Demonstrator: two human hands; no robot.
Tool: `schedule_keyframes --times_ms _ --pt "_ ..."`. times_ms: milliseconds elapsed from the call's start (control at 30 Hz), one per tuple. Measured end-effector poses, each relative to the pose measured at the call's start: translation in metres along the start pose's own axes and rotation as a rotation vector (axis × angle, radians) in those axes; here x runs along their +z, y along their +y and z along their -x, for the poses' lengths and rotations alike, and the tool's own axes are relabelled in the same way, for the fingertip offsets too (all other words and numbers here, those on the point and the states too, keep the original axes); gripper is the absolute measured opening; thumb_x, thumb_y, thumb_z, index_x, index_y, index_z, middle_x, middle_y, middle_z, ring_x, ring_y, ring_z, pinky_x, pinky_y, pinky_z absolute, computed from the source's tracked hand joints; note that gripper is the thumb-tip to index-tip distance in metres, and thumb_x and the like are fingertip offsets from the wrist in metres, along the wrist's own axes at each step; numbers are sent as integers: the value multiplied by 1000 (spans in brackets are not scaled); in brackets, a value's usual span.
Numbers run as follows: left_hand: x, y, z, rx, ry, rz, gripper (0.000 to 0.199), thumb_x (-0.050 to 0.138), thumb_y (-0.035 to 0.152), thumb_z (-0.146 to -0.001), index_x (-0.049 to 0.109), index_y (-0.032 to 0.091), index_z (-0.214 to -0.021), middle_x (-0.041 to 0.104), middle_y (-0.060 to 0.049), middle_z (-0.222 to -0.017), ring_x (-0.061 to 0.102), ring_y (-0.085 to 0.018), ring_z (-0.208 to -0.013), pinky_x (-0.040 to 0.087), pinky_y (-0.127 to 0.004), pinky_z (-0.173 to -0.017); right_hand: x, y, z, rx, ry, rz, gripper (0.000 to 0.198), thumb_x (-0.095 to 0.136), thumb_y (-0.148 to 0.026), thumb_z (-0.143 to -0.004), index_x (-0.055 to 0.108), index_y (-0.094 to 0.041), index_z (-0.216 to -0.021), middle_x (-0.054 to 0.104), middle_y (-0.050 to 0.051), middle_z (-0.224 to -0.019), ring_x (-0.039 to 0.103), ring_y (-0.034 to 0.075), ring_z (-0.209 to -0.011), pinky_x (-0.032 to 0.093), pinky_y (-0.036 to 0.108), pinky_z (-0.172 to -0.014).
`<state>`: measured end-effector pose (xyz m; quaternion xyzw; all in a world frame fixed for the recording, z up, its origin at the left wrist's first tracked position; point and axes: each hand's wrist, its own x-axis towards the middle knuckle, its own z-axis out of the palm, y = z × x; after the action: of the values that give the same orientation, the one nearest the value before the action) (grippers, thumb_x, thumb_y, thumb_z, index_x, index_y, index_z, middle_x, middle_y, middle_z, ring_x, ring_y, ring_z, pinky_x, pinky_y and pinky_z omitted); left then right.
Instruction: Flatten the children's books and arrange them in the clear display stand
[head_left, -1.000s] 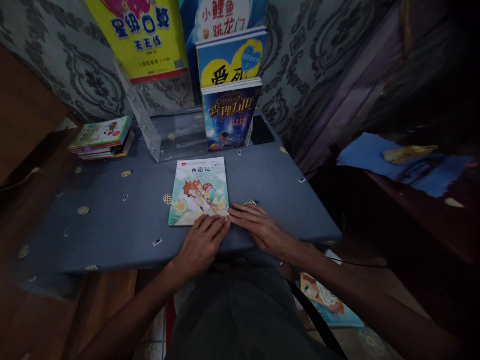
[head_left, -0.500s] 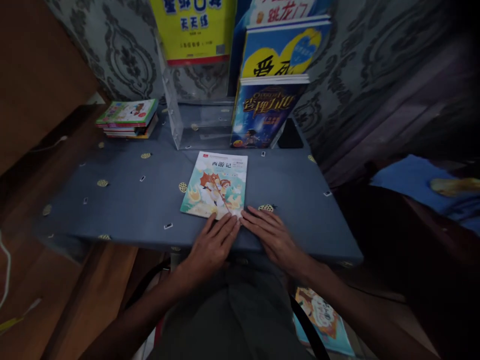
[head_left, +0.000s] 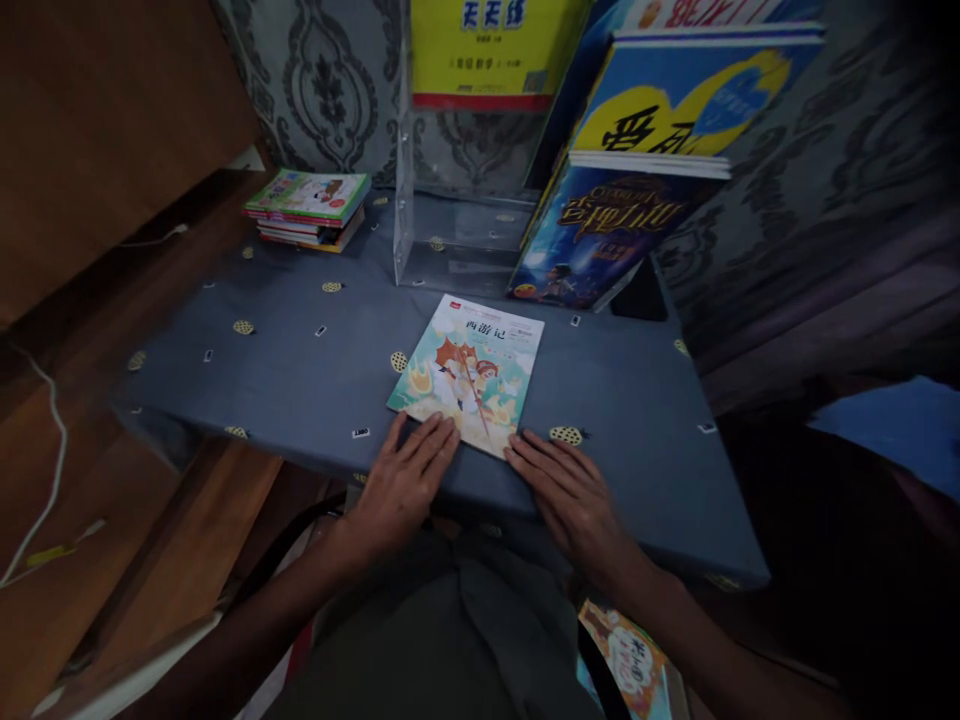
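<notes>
A closed picture-covered book (head_left: 474,372) lies flat on the cloth-covered table, its pale teal cover facing up with an orange-caped figure. My left hand (head_left: 409,478) rests flat at the book's near left edge, fingertips on or against the cover's lower border. At the lower right corner lies my right hand (head_left: 566,490), fingers stretched out and its fingertips touching the book's edge. Neither hand is gripping the book.
A clear acrylic stand (head_left: 457,255) at the back holds upright books, among them a dark blue one (head_left: 600,235). Stacked books (head_left: 309,205) sit at the back left. A dark flat object (head_left: 641,292) lies beside the stand. Another book (head_left: 626,655) is below the table edge.
My hands have moved apart from near the book's lower right, the left one sliding left along the near edge. The camera view has turned, shifting and tilting the scene.
</notes>
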<state>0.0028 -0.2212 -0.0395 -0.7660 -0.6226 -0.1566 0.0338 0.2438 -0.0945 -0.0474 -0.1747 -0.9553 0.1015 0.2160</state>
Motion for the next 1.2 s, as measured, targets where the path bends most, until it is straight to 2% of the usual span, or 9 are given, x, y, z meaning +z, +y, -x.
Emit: schedule_keyframes --times_ms 100,200,333,467,633,767,867,1000,1200 --pt "-7 -13 7 -113 12 -21 67 38 0 -86 42 15 -151 51 -14 -153 41 -25 -147 17 -56 -126 1 0 -1 -19 10 9 63 44 -12 -98 34 -31 -157 63 8 -142 58 26 -132 48 51 -108" --pt "-10 -24 13 -188 50 -22 71 36 -5 -82 45 16 -149 53 -13 -151 44 -25 -145 23 -56 -124 -1 -1 -4 -43 33 17 62 45 -12 -98 35 -30 -157 65 9 -139 60 26 -131 50 51 -106" --pt "-8 -31 16 -198 91 29 75 36 -6 -79 44 16 -150 54 -13 -150 44 -24 -145 33 -52 -121 -7 -5 -12 -66 80 18 57 51 -15 -98 42 -28 -153 71 10 -130 63 28 -127 51 53 -104" --pt "-7 -32 14 -216 133 68 68 36 -6 -80 52 15 -143 58 -14 -146 49 -23 -141 40 -49 -116 -9 -15 -27 -102 126 10 43 56 -16 -97 57 -19 -139 71 14 -128 64 29 -124 52 52 -103" --pt "-6 -32 12 -205 164 51 62 36 -6 -82 56 13 -137 63 -15 -141 55 -24 -136 44 -49 -110 4 -39 -63 -157 30 -35 38 51 -16 -99 59 -13 -137 65 16 -137 56 26 -135 47 50 -112" --pt "-5 -32 12 -214 166 45 61 36 -6 -82 56 13 -137 62 -15 -141 54 -25 -136 44 -48 -109 24 -55 -87 -198 -90 1 46 45 -18 -101 50 -5 -144 55 19 -148 43 26 -145 39 49 -120" --pt "-3 -31 13 -210 171 39 60 37 -4 -83 56 12 -136 62 -15 -141 54 -25 -137 42 -48 -109 35 -57 -89 -188 -153 11 57 46 -21 -100 35 -2 -153 45 22 -155 35 28 -150 37 50 -121" --pt "-3 -30 12 -216 187 28 58 35 -4 -85 57 13 -137 63 -14 -139 55 -24 -136 40 -47 -109 37 -49 -73 -162 -171 31 70 48 -23 -100 17 -6 -161 36 21 -160 27 28 -153 35 51 -122" --pt "-7 -28 10 -220 191 -5 56 35 -5 -87 58 13 -134 64 -13 -138 55 -24 -133 41 -45 -107 28 -37 -42 -76 -114 34 76 47 -25 -102 3 -13 -163 38 18 -160 29 27 -152 37 52 -121"
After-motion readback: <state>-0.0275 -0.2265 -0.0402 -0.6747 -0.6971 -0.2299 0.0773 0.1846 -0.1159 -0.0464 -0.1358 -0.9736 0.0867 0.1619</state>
